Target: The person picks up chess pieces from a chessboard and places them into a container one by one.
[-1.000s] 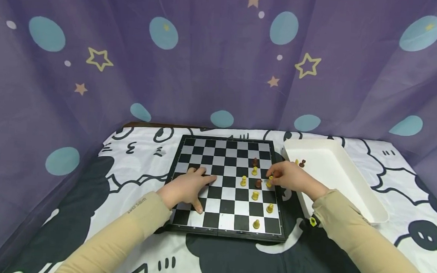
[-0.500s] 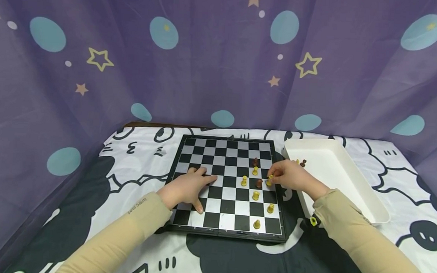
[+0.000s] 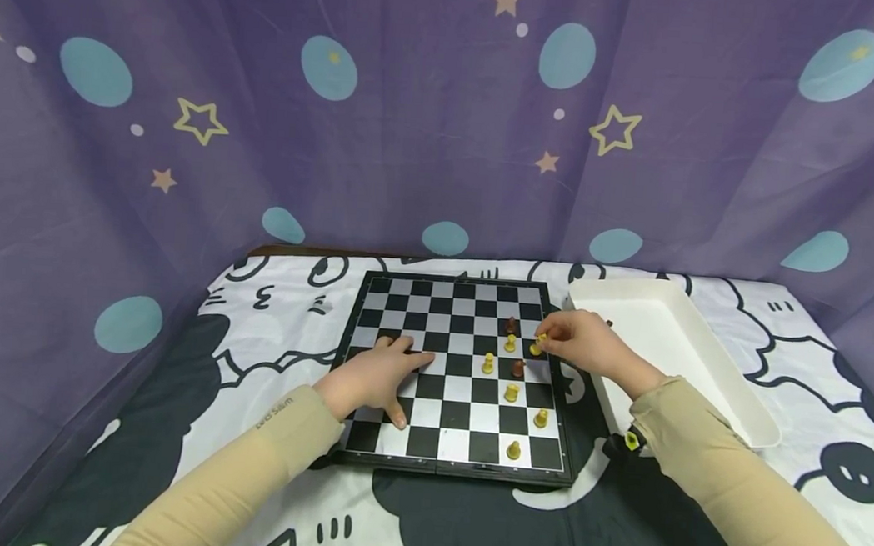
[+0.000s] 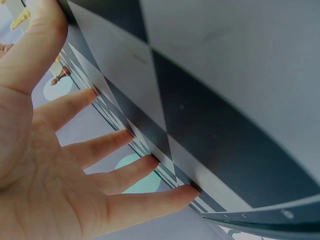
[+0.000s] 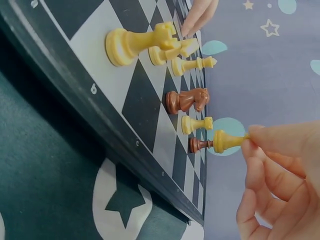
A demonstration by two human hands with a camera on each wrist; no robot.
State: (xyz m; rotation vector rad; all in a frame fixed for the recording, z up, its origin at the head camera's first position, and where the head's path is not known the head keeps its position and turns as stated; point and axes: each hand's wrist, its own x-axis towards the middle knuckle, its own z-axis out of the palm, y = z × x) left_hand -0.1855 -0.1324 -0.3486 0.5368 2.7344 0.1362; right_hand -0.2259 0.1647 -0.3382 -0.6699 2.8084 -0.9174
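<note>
"From the head, what is shown?"

"The left hand (image 3: 374, 376) is laid spread on the left part of the chessboard (image 3: 437, 319); nothing is gripped by it. By the right hand (image 3: 586, 342) a yellow chess piece (image 3: 537, 344) is pinched over the rightmost column."

"What could go wrong there?"

"The white tray (image 3: 673, 346), crossed by the right sleeve (image 3: 740, 484), might be bumped if the arm is dropped. Little margin is left at the board's right rim; more room is offered by the bare squares between the left hand and the standing pieces."

"And from the left wrist?"

"The fingers are set apart, their tips touching the board. By an uneven push the board could be slid and upright pieces toppled. Around the fingertips only flat squares are met, up to the rim at lower right."

"From the right wrist?"

"The piece is pinched by its top between the fingertips; its base seems raised, though the gap cannot be judged. A slip might be caused by a loose pinch. The yellow rook (image 5: 197, 124) and a brown piece (image 5: 201, 144) could be knocked by a sideways swing toward them. The brown knight (image 5: 187, 101) is placed nearer the person. Room is best found along the rim side."
</note>
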